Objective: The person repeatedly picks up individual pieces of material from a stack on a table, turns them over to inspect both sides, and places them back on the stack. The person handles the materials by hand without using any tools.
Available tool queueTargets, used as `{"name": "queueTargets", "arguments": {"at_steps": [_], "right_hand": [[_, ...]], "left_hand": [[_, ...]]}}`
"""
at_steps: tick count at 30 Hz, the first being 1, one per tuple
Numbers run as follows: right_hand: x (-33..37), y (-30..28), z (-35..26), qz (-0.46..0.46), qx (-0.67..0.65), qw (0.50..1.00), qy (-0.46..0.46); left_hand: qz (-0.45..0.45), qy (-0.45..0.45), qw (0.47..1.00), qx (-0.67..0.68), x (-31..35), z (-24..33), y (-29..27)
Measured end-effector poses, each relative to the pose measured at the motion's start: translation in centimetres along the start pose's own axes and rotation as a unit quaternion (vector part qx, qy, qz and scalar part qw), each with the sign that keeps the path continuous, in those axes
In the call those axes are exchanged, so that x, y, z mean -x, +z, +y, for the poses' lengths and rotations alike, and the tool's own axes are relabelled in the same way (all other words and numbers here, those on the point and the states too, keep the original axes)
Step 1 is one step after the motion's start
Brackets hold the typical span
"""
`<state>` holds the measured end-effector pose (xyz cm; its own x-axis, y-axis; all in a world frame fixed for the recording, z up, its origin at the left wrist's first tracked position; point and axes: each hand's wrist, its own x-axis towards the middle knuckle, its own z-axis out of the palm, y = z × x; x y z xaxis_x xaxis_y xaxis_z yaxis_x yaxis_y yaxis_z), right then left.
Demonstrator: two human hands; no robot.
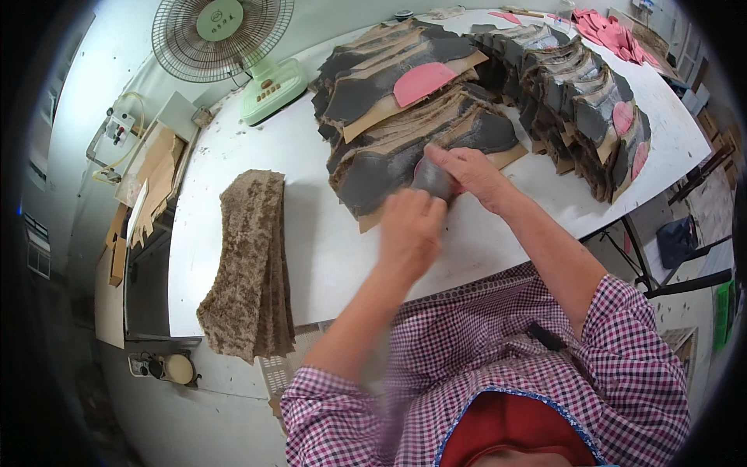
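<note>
In front of me, both hands work on a small grey piece with a pink edge (432, 179), over the near corner of a layered stack. My left hand (411, 233), slightly blurred, has its fingers closed on the near side of the piece. My right hand (471, 175) pinches its far right side, the thumb pointing up. Beneath them lies the stack of dark grey and tan cut pieces (373, 175) with fuzzy brown edges. Farther back, a pink rounded patch (424, 83) rests on another such stack (366, 93). My fingers hide part of the piece.
Brown fuzzy cut pieces (247, 265) lie stacked at left, overhanging the white table's (311, 288) near edge. A long fanned row of grey pieces (576, 101) fills the right side. Behind stand a green fan (272, 89) and pink pieces (611, 35). A shelf (156, 187) adjoins left.
</note>
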<state>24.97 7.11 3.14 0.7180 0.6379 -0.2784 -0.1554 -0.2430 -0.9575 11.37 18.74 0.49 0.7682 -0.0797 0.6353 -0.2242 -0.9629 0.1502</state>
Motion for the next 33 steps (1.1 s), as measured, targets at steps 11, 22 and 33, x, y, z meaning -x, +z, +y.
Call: {"name": "queueTargets", "arguments": {"at_steps": [11,22,33], "right_hand": [[7.1,-3.6,3.6,0.041,-0.073,0.984,-0.157],[17.9,-7.7,5.7,-0.076,-0.283,0.953,-0.079],[17.4,-2.7,2.4,0.016,0.285,0.917,-0.279]], "left_hand": [[-0.108,-0.148,0.964,0.195,-1.0,-3.4,2.8],[-0.023,-0.400,0.420,0.814,0.9,6.4,2.6],[0.076,-0.400,0.438,0.801,1.5,9.8,-1.3]]}}
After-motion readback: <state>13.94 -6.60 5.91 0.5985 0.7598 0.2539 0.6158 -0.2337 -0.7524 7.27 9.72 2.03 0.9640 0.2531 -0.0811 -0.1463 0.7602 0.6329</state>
